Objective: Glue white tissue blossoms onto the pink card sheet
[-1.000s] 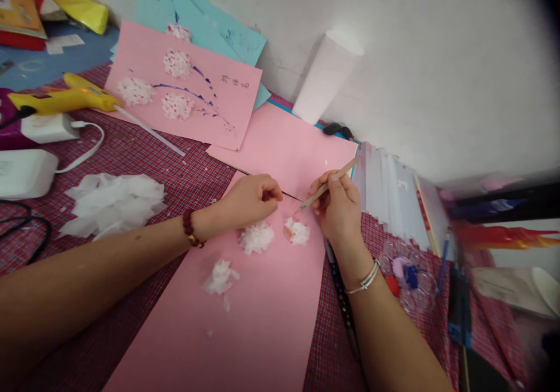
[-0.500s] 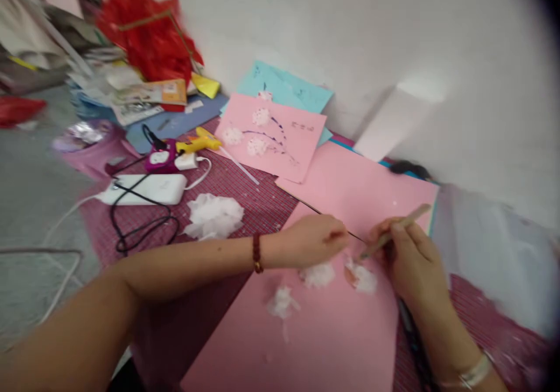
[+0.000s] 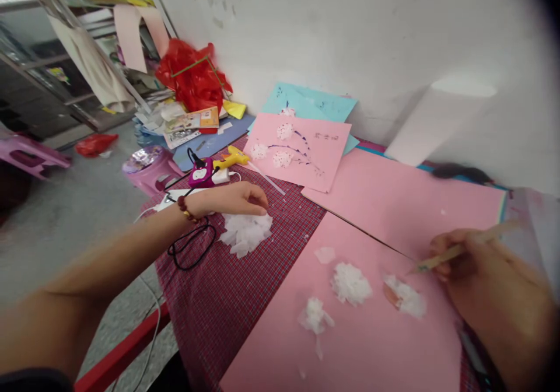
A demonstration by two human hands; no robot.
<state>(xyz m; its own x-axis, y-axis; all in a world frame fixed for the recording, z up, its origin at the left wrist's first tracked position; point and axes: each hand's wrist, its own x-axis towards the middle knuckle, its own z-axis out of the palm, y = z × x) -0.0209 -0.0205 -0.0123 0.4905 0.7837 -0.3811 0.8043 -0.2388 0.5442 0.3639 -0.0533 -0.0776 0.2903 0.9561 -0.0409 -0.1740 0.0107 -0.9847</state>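
Note:
My left hand (image 3: 245, 198) reaches over a loose pile of white tissue-paper pieces (image 3: 247, 234) on the checked cloth. Its fingers curl together at the pile's upper edge; whether a piece is between them I cannot tell. Held slantwise in my right hand (image 3: 485, 269) is a wooden pencil (image 3: 441, 258), its tip pointing down left toward a partly white ruffled clump (image 3: 411, 300). To the left on the pink sheet (image 3: 350, 351) are a full white ruffled tissue flower (image 3: 351, 284) and a smaller white clump (image 3: 315, 316) with a tail below it.
A yellow glue gun (image 3: 231, 157) with a clear stick lies by a purple socket block (image 3: 201, 172) and black cable (image 3: 192, 261). Behind, a pink card (image 3: 324, 161) bears white flowers on painted branches. A pink stool (image 3: 151, 170) and a red bag (image 3: 192, 74) are at left.
My left hand has moved left from the flowers to the tissue pile. The right hand with the pencil has drawn slightly away from the right clump. The view has swung left.

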